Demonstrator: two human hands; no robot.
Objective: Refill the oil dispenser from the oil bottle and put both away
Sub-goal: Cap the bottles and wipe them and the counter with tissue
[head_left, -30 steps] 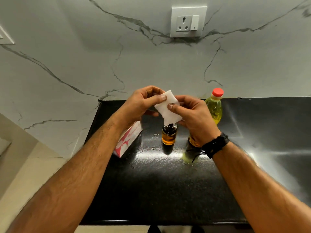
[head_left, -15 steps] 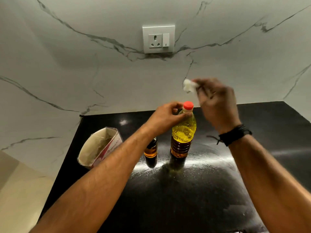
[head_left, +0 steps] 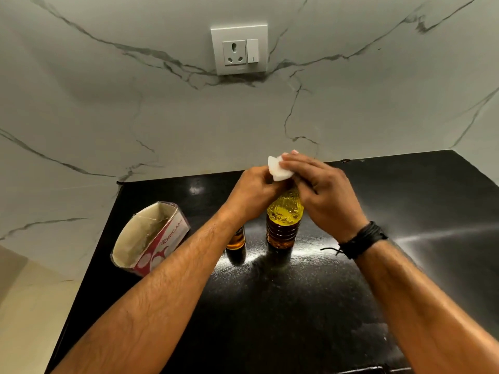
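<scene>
Two containers of oil stand on the glossy black stone surface [head_left: 297, 306], one tall clear plastic oil bottle [head_left: 283, 220] and one small dark glass oil dispenser [head_left: 236, 240] just to its left, largely hidden behind the left forearm; one open white-and-red cardboard tissue box [head_left: 151, 238] lies tilted near the surface's left edge, one white wall socket with a switch [head_left: 239, 49] sits on the grey-veined marble wall, and one folded white tissue [head_left: 278, 168] is in play; two hands meet at the top of the oil bottle; half a second ago the right hand [head_left: 324, 190] held the tissue up in the air beside the red cap, and it has since come down so that the tissue covers the cap, which no longer shows; the left hand [head_left: 256, 193] remains at the bottle's neck, fingers curled round it, while the right hand's fingers press the tissue onto the top, thumb side wrapped near the bottle's shoulder; the oil bottle holds yellow oil nearly to its shoulder, darker amber toward the ribbed base; the dispenser shows amber oil in its visible lower part; the tissue box's opening shows a pale interior, its contents unclear; a black corded band [head_left: 361, 240] circles the right wrist.
</scene>
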